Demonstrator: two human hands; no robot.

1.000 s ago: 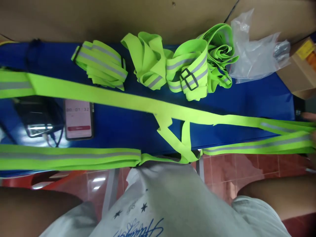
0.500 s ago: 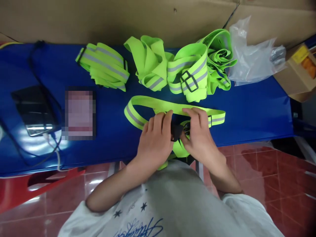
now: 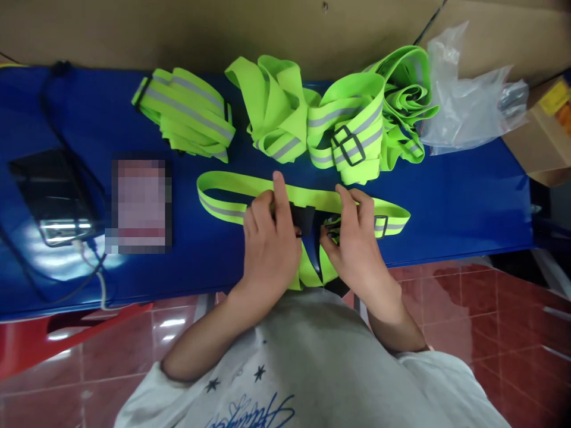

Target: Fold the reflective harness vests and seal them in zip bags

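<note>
A neon-yellow reflective strap with a grey stripe lies looped on the blue table in front of me. My left hand is closed on a black piece of this strap, its index finger stretched forward; whether the piece is webbing or a buckle half I cannot make out. Across a small gap, my right hand pinches a black buckle that my fingers partly cover. Just right of that hand, a black slider sits on the strap. Part of the strap hangs near the table's front edge.
Folded reflective straps and more bundles line the back of the blue table. At the right are a clear plastic bag and a cardboard box. A phone with cables lies left, beside a blurred rectangular item.
My hands have moved apart, the left one drawing leftward with the black piece. My left index finger has straightened. The strap's left loop has shifted left.
</note>
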